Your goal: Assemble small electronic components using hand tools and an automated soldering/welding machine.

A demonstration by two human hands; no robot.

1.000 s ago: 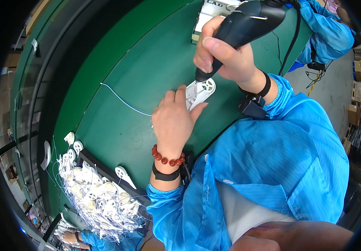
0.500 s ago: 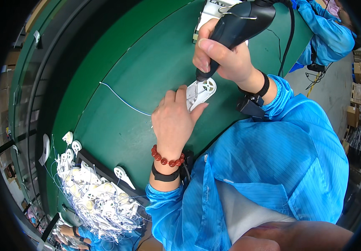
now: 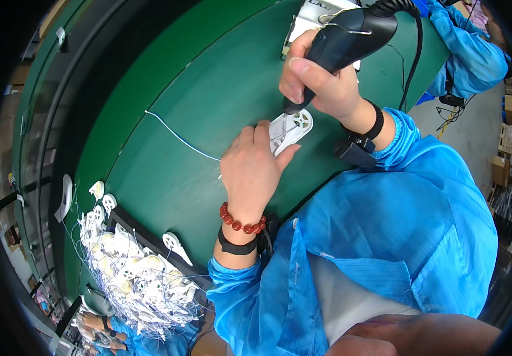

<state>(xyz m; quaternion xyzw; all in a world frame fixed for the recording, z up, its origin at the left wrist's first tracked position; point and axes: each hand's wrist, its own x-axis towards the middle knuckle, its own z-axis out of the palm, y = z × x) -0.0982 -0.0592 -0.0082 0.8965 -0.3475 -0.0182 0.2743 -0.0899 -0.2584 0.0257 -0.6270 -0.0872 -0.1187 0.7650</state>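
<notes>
One pale wire (image 3: 183,143), left of the white housing (image 3: 290,136) on the counter (image 3: 173,184), could snag if tugged. Just left of the housing, your left hand (image 3: 251,169) grips its edge with curled fingers; slackness could let it twist. Above the housing, your right hand's (image 3: 330,83) fingers clasp the black driver (image 3: 346,43), whose tilt could make it skid. Beyond the housing, a white object (image 3: 312,16) bears partly hidden dark lettering.
</notes>
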